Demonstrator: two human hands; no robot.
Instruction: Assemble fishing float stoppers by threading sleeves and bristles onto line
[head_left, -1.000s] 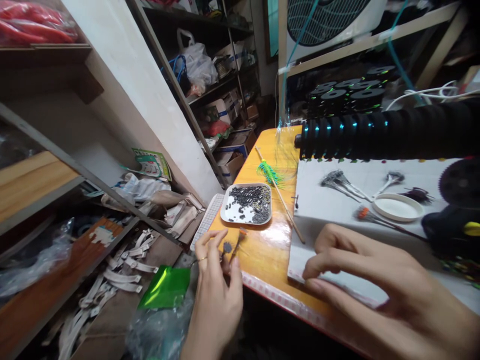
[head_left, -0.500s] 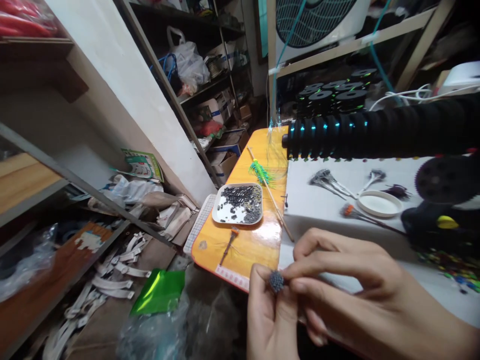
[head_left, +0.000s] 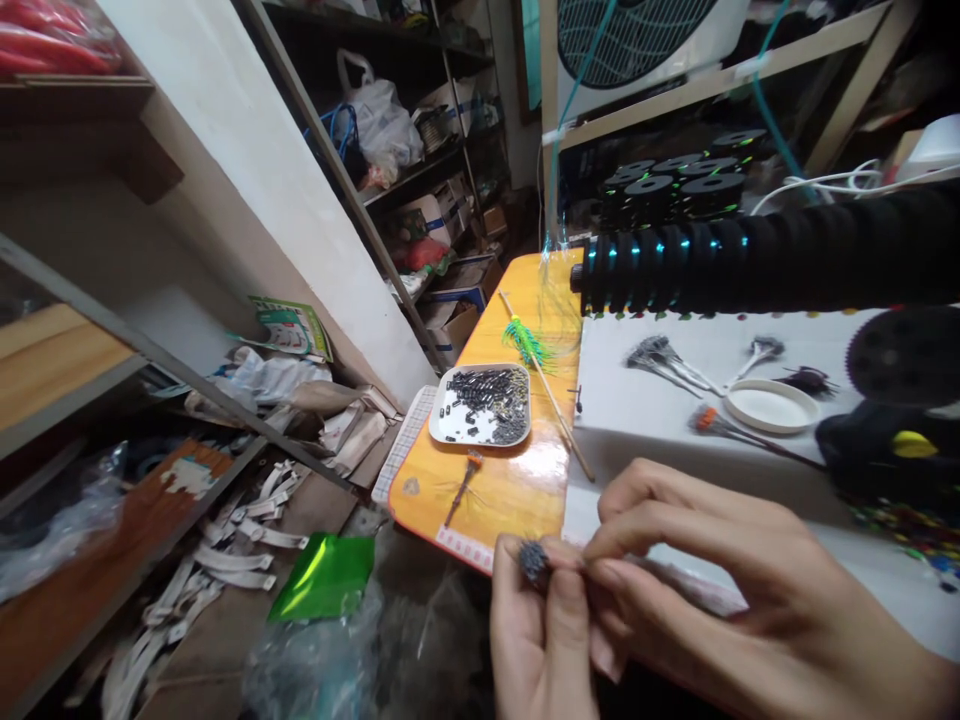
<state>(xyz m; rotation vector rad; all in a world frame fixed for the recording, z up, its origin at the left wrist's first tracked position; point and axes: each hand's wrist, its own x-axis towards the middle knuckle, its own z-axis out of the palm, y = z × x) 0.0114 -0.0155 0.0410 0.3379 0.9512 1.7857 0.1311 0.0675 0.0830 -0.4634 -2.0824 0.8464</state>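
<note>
My left hand [head_left: 547, 640] is closed around a small bundle of dark grey tips [head_left: 533, 563], which pokes out between thumb and index finger. The bundle's lower part is hidden in the hand. Against the left fingertips, my right hand [head_left: 705, 580] has its thumb and index finger pinched together; what lies between them is too small to make out. On the orange table [head_left: 420, 490], a white tray [head_left: 442, 436] holds many small black and grey pieces. An orange-tipped stem bundle [head_left: 461, 490] lies in front of it.
A thin stick [head_left: 559, 415] with a green tinsel piece [head_left: 523, 342] lies on the table. On the white surface are grey-tipped stem bundles [head_left: 660, 355], a shallow white dish [head_left: 772, 405] and another orange-tipped bundle [head_left: 750, 435]. A black ribbed roller [head_left: 675, 262] extends above them.
The grey bundle has tilted and shifted slightly left in my left hand. My right fingertips have moved a little away from the bundle's top. The view has shifted slightly.
</note>
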